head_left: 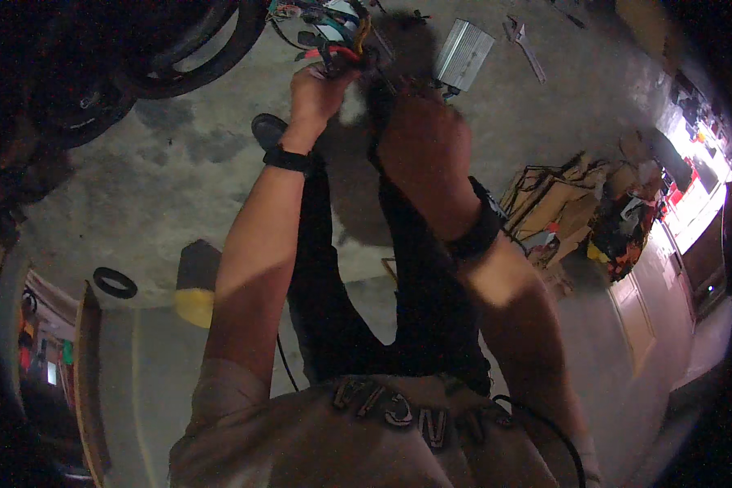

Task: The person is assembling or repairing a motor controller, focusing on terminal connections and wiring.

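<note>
At the top centre lies a bundle of coloured wires [351,32], with red, orange, green and black strands and connectors. My left hand [317,93] reaches its lower end, fingers closed on wires beside a red one [342,51]. To the right, my right hand [424,138] is closed in a fist, mostly in shadow. Something thin and dark sticks out at its fingers, too dim to name. A silver ribbed metal box [464,55] with short dark leads sits on the floor just beyond my right hand.
An adjustable wrench [529,53] lies right of the metal box. Black tyres [195,73] crowd the upper left. Flattened cardboard [557,203] and litter are piled at the right. A small black ring [115,282] lies at the lower left. My shoe [268,130] stands near my left hand.
</note>
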